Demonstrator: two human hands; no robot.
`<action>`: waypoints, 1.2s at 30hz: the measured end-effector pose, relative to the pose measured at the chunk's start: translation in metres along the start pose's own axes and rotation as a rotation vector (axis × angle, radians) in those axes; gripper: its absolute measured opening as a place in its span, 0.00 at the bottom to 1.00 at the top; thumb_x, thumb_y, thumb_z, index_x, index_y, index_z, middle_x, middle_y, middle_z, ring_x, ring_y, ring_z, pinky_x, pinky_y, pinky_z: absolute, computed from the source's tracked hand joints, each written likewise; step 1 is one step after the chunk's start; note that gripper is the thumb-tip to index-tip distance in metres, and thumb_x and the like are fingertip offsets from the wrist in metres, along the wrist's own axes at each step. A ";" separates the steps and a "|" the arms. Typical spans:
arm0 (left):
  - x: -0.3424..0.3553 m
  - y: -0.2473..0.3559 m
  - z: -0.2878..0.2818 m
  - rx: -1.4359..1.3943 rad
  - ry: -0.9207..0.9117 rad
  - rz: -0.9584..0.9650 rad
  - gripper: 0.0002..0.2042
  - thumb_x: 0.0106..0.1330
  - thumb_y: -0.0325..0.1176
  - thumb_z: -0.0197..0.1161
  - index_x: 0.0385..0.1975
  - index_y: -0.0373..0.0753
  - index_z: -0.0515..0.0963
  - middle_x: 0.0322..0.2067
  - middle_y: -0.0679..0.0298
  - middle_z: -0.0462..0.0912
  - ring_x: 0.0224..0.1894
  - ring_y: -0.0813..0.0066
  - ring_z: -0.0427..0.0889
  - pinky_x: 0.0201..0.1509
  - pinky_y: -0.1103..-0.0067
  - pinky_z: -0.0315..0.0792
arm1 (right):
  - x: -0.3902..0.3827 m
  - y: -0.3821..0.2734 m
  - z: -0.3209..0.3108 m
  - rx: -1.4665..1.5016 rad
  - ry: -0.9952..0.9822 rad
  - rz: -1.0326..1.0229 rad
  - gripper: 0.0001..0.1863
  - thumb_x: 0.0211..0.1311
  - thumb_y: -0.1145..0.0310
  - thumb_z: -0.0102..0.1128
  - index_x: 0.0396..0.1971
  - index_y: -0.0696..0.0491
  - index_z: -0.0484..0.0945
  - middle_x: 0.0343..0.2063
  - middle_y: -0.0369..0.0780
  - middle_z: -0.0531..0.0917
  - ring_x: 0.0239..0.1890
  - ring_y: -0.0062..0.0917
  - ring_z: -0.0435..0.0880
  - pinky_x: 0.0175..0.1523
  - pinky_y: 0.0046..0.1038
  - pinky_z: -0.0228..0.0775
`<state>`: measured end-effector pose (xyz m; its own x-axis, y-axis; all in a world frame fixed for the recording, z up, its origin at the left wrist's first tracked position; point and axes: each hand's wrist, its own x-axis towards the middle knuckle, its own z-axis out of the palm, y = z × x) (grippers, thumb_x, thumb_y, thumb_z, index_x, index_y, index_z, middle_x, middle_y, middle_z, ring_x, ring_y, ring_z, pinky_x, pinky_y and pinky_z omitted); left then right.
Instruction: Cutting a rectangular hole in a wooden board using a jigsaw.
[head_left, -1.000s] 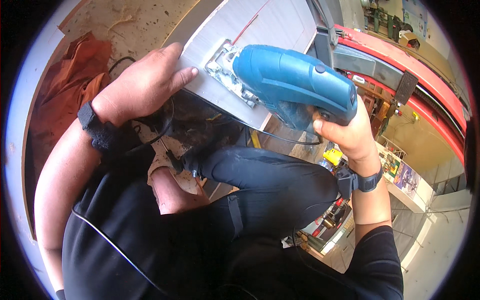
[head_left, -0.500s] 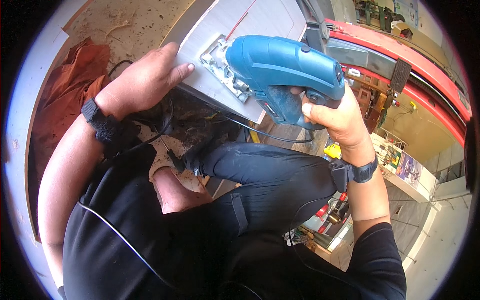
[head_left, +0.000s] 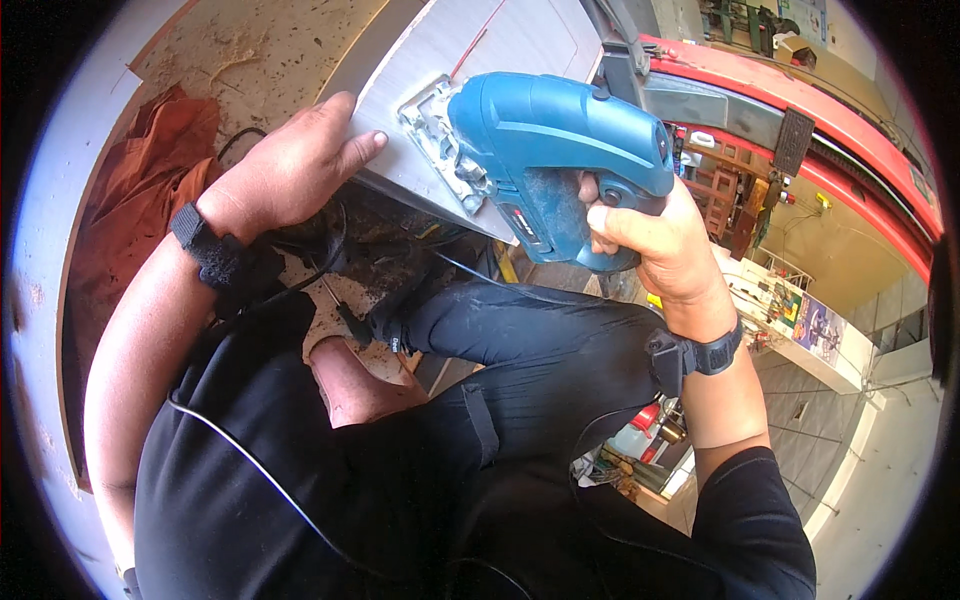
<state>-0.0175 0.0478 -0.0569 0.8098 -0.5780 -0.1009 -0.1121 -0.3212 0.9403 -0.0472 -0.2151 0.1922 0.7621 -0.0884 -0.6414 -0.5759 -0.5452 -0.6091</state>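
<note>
A blue jigsaw is set on a pale grey board, its metal base plate lying flat against the board's surface near the lower edge, with a thin red line drawn on the board just beyond the plate. The saw's handle is gripped by the right hand, whose fingers are wrapped tightly around the underside of the grip while the thumb side is hidden behind the tool body. The board is pressed by the left hand, laid palm-down with the fingers stretched flat and together across the board's near corner, nothing being pinched (the thumb cannot be made out). A black band is worn on the left wrist and a black wristwatch on the right. Below the board, a bent knee in dark trousers is seen, with a black cable looping past it. A rust-coloured cloth is spread on the dusty floor to the left, and a red machine frame is seen curving along the upper right, well apart from the hands.
</note>
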 end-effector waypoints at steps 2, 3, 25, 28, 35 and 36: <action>0.001 -0.002 0.000 -0.013 -0.001 0.008 0.23 0.81 0.49 0.54 0.43 0.28 0.71 0.41 0.36 0.82 0.48 0.37 0.81 0.54 0.56 0.75 | 0.002 0.000 -0.001 -0.003 -0.016 0.011 0.19 0.56 0.69 0.73 0.49 0.56 0.82 0.39 0.33 0.84 0.32 0.17 0.80 0.37 0.23 0.76; 0.001 -0.002 -0.001 -0.001 -0.020 0.000 0.22 0.81 0.49 0.53 0.46 0.29 0.71 0.42 0.37 0.81 0.50 0.38 0.81 0.55 0.57 0.74 | 0.003 -0.001 -0.002 -0.002 -0.026 0.021 0.22 0.55 0.71 0.72 0.51 0.56 0.80 0.40 0.34 0.84 0.32 0.18 0.80 0.37 0.23 0.75; 0.001 -0.004 0.002 -0.013 0.008 0.002 0.23 0.80 0.49 0.55 0.43 0.28 0.70 0.40 0.34 0.81 0.49 0.34 0.80 0.54 0.55 0.74 | 0.004 -0.001 -0.008 -0.037 -0.045 0.008 0.14 0.57 0.70 0.72 0.44 0.56 0.84 0.34 0.32 0.84 0.31 0.14 0.81 0.36 0.20 0.74; 0.002 -0.006 0.001 -0.025 -0.022 -0.009 0.23 0.80 0.49 0.55 0.43 0.28 0.70 0.40 0.34 0.81 0.49 0.35 0.80 0.55 0.55 0.74 | 0.001 -0.002 -0.008 -0.002 -0.015 -0.012 0.15 0.57 0.71 0.72 0.44 0.55 0.84 0.34 0.32 0.84 0.34 0.15 0.81 0.37 0.20 0.75; 0.001 -0.002 0.000 0.019 -0.031 -0.030 0.21 0.82 0.47 0.54 0.49 0.29 0.70 0.43 0.40 0.80 0.50 0.43 0.81 0.57 0.60 0.74 | 0.007 -0.005 -0.008 -0.088 -0.077 0.012 0.17 0.56 0.71 0.73 0.46 0.57 0.85 0.39 0.33 0.87 0.40 0.17 0.83 0.48 0.25 0.78; 0.002 -0.001 -0.001 0.006 -0.058 -0.047 0.21 0.82 0.47 0.54 0.50 0.29 0.70 0.43 0.39 0.80 0.51 0.43 0.81 0.57 0.60 0.74 | 0.006 -0.004 -0.009 -0.084 -0.066 0.009 0.17 0.56 0.71 0.73 0.46 0.57 0.85 0.39 0.34 0.87 0.41 0.17 0.83 0.50 0.25 0.78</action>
<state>-0.0155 0.0476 -0.0580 0.7796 -0.6046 -0.1634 -0.0788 -0.3535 0.9321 -0.0375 -0.2204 0.1948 0.7346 -0.0402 -0.6773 -0.5536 -0.6127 -0.5640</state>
